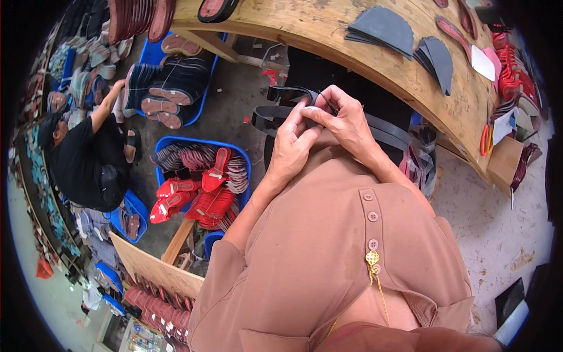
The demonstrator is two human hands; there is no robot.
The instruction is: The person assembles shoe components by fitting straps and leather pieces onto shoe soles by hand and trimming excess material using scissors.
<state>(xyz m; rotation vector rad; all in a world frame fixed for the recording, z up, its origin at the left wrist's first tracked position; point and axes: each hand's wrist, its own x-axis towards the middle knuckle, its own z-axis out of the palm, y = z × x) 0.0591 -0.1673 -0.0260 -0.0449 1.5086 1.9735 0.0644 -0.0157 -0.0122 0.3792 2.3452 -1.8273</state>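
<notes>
My left hand [292, 142] is closed on a dark grey strap [291, 91] in front of my lap. One loop of that strap sticks out to the left past my fingers. My right hand [348, 122] meets it there, its thumb and fingers pinched together. A thin dark thing shows between the right fingers, too small to name. Another length of grey strap [388, 136] runs off to the right behind my right wrist. The fingertips partly hide where the strap is gripped.
Ahead, a wooden table [305, 23] bears dark grey cut pieces [381, 30], insoles and orange-handled scissors [486, 139]. On the left, a blue crate [249, 176] holds red shoe uppers [212, 202]; another crate [205, 97] holds bundled soles. A person in black [88, 155] crouches beyond.
</notes>
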